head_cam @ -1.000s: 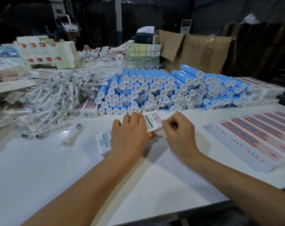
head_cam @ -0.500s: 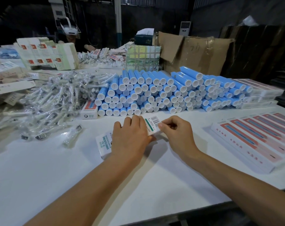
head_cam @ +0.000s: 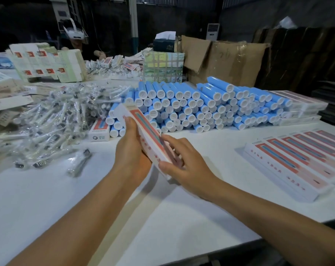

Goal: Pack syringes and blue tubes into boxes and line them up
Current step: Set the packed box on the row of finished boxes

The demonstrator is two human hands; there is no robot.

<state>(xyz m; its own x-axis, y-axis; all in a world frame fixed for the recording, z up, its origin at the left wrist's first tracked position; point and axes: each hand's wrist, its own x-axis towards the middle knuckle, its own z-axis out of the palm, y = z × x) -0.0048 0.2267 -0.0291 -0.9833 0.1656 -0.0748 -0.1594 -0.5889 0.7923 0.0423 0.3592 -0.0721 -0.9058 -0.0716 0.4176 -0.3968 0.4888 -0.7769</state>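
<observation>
I hold a long white box (head_cam: 143, 129) with a red and blue front, lifted off the white table (head_cam: 86, 208) and tilted, its far end up. My left hand (head_cam: 132, 150) grips it from the left side and beneath. My right hand (head_cam: 182, 162) holds its near end, thumb and fingers around the edge. Behind it lies a large stack of blue tubes (head_cam: 197, 106) with white caps facing me. Left of that is a heap of syringes (head_cam: 53, 120) in clear wrappers. A row of packed boxes (head_cam: 301, 160) lies side by side at the right.
One small box (head_cam: 99, 131) stands against the tube stack. Flat white boxes (head_cam: 301, 108) are stacked behind the tubes at right. Cardboard cartons (head_cam: 230, 60) and folded box blanks (head_cam: 47, 62) fill the back. A person with a headset (head_cam: 74, 33) sits across the table.
The box lay flat on the table under both hands with its barcode side up. Now it is lifted, turned to show its red front, and tilted up.
</observation>
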